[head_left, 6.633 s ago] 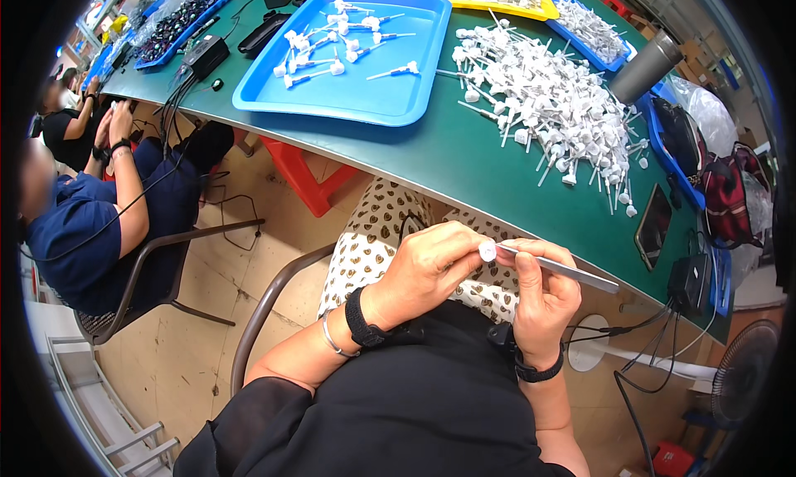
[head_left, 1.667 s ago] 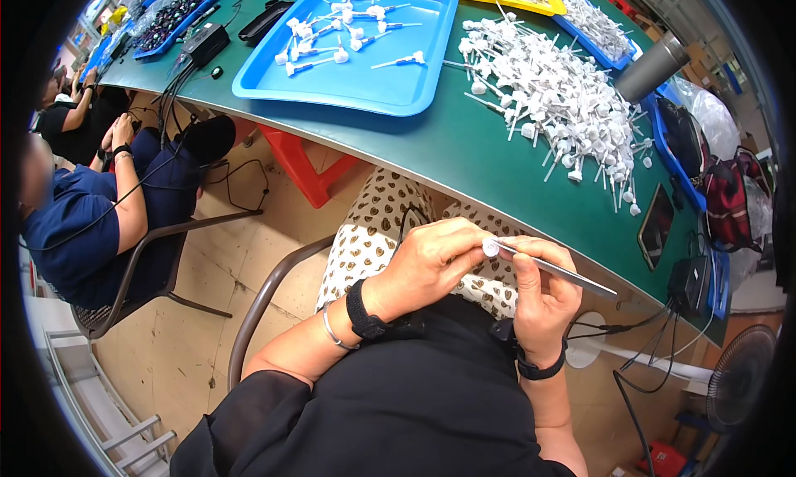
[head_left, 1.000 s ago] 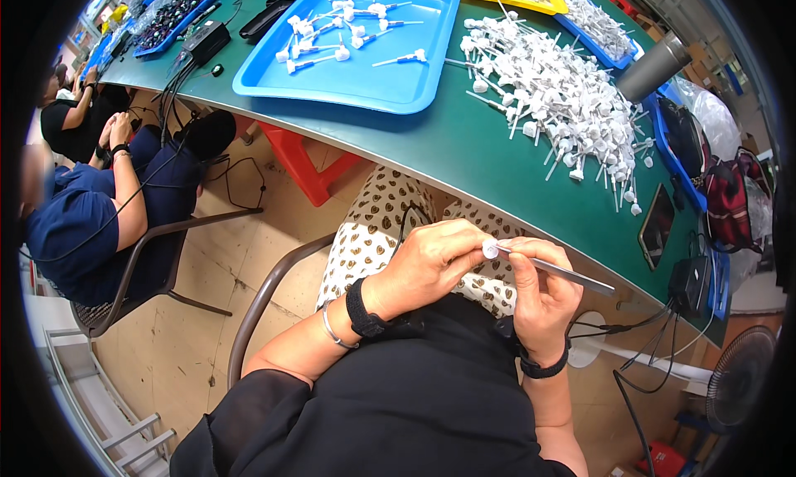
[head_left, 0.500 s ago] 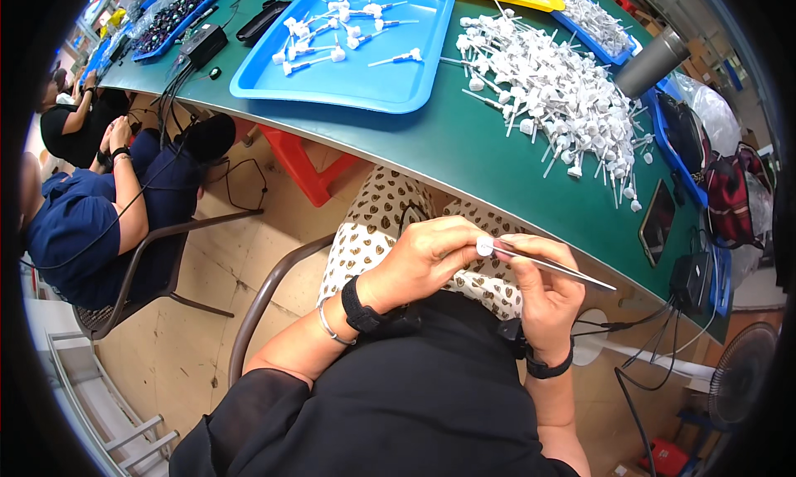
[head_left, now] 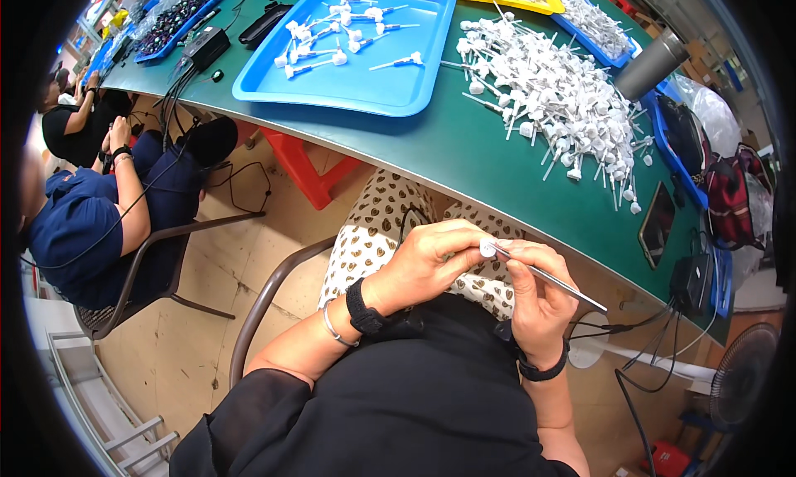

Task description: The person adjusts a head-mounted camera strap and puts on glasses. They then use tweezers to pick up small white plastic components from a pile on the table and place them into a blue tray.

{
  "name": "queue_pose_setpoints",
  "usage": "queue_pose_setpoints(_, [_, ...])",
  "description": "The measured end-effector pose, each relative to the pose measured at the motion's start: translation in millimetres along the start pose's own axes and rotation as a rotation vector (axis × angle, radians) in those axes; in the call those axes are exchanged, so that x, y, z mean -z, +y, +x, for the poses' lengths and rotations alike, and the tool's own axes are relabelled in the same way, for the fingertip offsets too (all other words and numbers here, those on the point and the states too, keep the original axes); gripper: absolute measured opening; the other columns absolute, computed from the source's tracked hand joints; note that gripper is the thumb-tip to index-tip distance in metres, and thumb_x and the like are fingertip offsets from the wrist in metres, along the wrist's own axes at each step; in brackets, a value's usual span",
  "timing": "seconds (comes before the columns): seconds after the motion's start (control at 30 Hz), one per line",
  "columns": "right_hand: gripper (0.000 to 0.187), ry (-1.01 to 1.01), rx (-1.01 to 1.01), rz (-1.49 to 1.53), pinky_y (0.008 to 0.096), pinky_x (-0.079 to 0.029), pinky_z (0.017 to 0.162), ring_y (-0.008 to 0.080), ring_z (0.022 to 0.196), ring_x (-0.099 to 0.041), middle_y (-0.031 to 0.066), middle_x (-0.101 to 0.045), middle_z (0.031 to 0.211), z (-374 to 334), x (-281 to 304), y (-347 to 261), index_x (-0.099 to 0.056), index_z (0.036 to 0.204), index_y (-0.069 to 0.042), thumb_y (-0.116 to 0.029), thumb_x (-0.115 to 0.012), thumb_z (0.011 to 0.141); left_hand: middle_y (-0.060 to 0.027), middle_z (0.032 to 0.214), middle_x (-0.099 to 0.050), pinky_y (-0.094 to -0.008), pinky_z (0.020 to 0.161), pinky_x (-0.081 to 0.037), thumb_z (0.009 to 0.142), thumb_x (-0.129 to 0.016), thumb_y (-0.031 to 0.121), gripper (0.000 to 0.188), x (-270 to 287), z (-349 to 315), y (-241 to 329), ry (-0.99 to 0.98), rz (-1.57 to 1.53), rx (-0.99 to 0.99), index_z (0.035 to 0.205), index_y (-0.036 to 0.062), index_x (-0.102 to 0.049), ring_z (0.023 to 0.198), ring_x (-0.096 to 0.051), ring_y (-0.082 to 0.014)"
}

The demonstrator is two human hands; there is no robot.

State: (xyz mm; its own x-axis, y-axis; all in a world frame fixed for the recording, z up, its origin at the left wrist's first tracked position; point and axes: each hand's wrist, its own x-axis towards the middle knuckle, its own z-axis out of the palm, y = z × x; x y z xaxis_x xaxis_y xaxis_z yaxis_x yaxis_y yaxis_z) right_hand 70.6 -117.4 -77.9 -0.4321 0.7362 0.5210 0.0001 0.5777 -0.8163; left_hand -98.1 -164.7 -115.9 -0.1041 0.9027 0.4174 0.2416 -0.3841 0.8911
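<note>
Over my lap, my left hand (head_left: pixel 431 257) pinches a small white round-headed plastic part (head_left: pixel 487 248) between thumb and fingertips. My right hand (head_left: pixel 543 290) grips slim metal tweezers (head_left: pixel 568 290). One end of the tweezers meets the white part, and the other slants down to the right past my fingers. The part's stem, if it has one, is hidden by my left fingers. On the green table ahead lies a big heap of white plastic parts with thin stems (head_left: pixel 551 96). A blue tray (head_left: pixel 381 87) to its left holds several similar parts.
At the heap's right stand a grey metal bottle (head_left: pixel 653 65) and a phone (head_left: pixel 657 226). Yellow tray (head_left: pixel 543 2) and blue tray (head_left: pixel 622 58) with more parts sit behind. Cables hang off the table's right end. A seated co-worker (head_left: pixel 79 228) is at left, near a red stool (head_left: pixel 303 166).
The outer end of the tweezers has swung slightly down and left as my right hand tilted. My left hand still holds the white part in nearly the same place.
</note>
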Motion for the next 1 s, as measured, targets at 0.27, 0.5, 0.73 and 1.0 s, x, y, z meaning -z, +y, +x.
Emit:
queue_pose_setpoints(0.27, [0.014, -0.049, 0.117, -0.088, 0.0338, -0.055, 0.074, 0.0287, 0.083, -0.069, 0.0174, -0.07, 0.092, 4.9, -1.1, 4.8, -0.063, 0.098, 0.003, 0.004, -0.07, 0.085, -0.0108, 0.088, -0.067, -0.0327, 0.066, -0.053, 0.088, -0.068, 0.003, 0.016, -1.4, -0.6, -1.3, 0.016, -0.004, 0.016, 0.103, 0.0008, -0.069, 0.076, -0.066, -0.0249])
queue_pose_setpoints(0.5, [0.01, 0.036, -0.172, 0.178, 0.0267, -0.054, 0.079, 0.0162, 0.088, -0.067, 0.0133, -0.07, 0.101, -1.4, -0.6, 4.2, -0.064, 0.103, 0.004, -0.002, -0.063, 0.095, -0.0106, 0.091, -0.069, -0.0284, 0.066, -0.055, 0.088, -0.068, -0.001, 0.018, -0.1, -2.5, -4.8, -0.022, -0.007, 0.05, 0.106, -0.0009, -0.07, 0.077, -0.069, -0.0187])
queue_pose_setpoints(0.73, [0.013, -0.003, -0.15, 0.116, 0.0273, -0.054, 0.081, 0.0171, 0.091, -0.067, 0.0125, -0.069, 0.102, -3.7, 0.6, 7.2, -0.064, 0.105, 0.004, -0.001, -0.065, 0.093, -0.011, 0.091, -0.069, -0.0285, 0.065, -0.055, 0.088, -0.067, -0.002, 0.017, 0.5, -1.1, -3.1, -0.012, 0.005, 0.039, 0.104, -0.0018, -0.069, 0.076, -0.069, -0.019])
queue_pose_setpoints(1.0, [0.01, 0.02, -0.154, 0.123, 0.028, -0.054, 0.08, 0.0175, 0.09, -0.067, 0.0121, -0.07, 0.101, -4.4, -1.7, 6.1, -0.066, 0.102, 0.004, 0.0, -0.066, 0.092, -0.0106, 0.09, -0.069, -0.0281, 0.065, -0.055, 0.088, -0.067, -0.002, 0.016, 0.3, -1.5, -2.2, -0.015, -0.001, 0.061, 0.104, -0.002, -0.069, 0.076, -0.069, -0.0182])
